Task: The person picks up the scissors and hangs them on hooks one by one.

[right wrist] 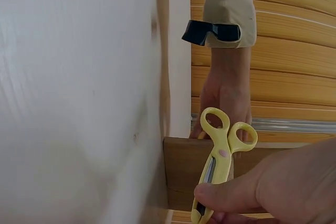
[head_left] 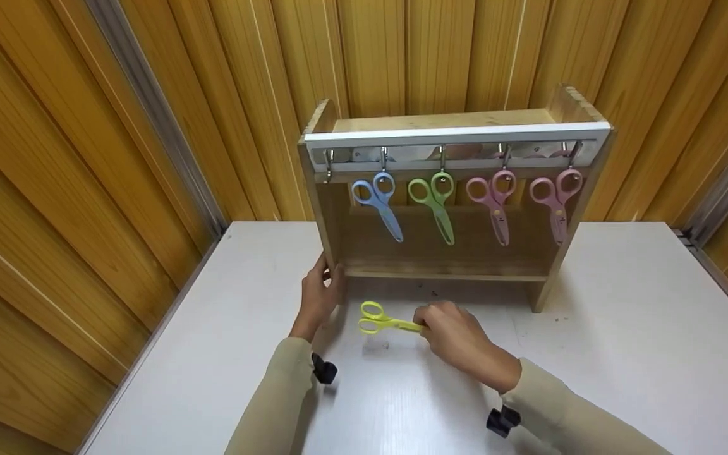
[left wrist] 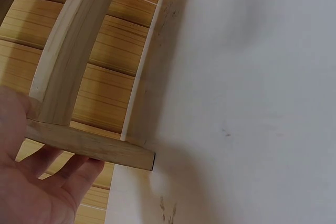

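My right hand [head_left: 459,335] pinches yellow scissors [head_left: 387,321] by the blade end, their finger loops pointing left, above the white table. In the right wrist view the thumb presses on the blades of the scissors [right wrist: 222,150]. My left hand [head_left: 320,291] holds the lower left side of a wooden rack [head_left: 446,277]; the left wrist view has its thumb and fingers on opposite sides of the panel [left wrist: 100,145]. Blue scissors [head_left: 379,201], green scissors [head_left: 436,202] and two pink pairs [head_left: 494,203] hang by one loop each from hooks on the rack's front bar.
The leftmost metal hook [head_left: 328,165] on the bar bears no scissors. The rack stands on a white table [head_left: 200,354] near its back edge. Wood-patterned walls [head_left: 376,57] enclose the back and sides. Black mounts [head_left: 324,369] sit at both wrists.
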### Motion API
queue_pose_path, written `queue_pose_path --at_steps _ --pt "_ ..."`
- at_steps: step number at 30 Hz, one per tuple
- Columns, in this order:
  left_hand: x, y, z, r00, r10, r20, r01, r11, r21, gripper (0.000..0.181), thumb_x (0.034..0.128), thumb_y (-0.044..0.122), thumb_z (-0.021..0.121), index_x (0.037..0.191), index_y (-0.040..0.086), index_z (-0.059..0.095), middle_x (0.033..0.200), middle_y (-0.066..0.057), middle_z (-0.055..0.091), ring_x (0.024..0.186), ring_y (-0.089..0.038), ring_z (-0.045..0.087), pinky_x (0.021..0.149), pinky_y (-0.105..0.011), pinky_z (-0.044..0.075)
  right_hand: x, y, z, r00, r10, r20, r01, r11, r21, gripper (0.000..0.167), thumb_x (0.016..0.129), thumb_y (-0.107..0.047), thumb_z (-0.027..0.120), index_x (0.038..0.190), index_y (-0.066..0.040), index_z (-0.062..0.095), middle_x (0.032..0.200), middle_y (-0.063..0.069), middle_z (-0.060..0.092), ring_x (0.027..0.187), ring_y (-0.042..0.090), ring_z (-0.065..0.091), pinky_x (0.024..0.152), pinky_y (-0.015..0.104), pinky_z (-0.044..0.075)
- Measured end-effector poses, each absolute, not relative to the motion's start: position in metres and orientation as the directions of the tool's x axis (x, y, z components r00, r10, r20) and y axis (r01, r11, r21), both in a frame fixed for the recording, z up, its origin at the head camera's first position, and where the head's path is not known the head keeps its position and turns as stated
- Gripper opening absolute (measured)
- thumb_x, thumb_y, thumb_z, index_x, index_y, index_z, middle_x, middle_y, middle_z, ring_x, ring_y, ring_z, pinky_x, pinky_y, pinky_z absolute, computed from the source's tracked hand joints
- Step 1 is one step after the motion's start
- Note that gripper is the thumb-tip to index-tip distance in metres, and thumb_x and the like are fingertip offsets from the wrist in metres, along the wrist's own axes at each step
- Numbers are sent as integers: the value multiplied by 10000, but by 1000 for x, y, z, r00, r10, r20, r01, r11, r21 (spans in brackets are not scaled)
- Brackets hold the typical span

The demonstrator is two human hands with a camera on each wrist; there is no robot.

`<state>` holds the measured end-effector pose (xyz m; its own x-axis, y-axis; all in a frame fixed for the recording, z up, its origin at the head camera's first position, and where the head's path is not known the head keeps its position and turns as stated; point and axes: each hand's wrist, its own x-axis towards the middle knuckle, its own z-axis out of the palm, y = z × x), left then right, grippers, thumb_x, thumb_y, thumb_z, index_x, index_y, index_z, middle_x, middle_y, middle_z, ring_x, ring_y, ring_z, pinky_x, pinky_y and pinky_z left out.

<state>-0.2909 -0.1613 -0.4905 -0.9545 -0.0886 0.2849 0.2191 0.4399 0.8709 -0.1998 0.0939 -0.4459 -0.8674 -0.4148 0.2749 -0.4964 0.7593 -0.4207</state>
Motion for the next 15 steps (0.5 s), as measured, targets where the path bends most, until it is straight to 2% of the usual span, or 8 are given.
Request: queue_pose_path --at_steps 9,15 --pt "-291 -162 -490 -962 -75 262 207 421 883 539 1094 205 512 1607 146 359 1508 -122 539 1243 -303 622 1035 -441 531 -203 93 -411 -842 -407 355 -532 736 -419 118 828 29 824 868 -76 787 788 0 666 754 153 594 680 365 585" --pt "-289 -164 -490 -948 -52 314 266 413 871 523 1086 155 519 1585 80 385 1452 -167 576 1196 -343 642 1020 -467 533 -206 88 -388 -799 -404 446 -583 700 -412 134 833 24 825 907 -82 791 808 2 677 759 161 579 693 349 558"
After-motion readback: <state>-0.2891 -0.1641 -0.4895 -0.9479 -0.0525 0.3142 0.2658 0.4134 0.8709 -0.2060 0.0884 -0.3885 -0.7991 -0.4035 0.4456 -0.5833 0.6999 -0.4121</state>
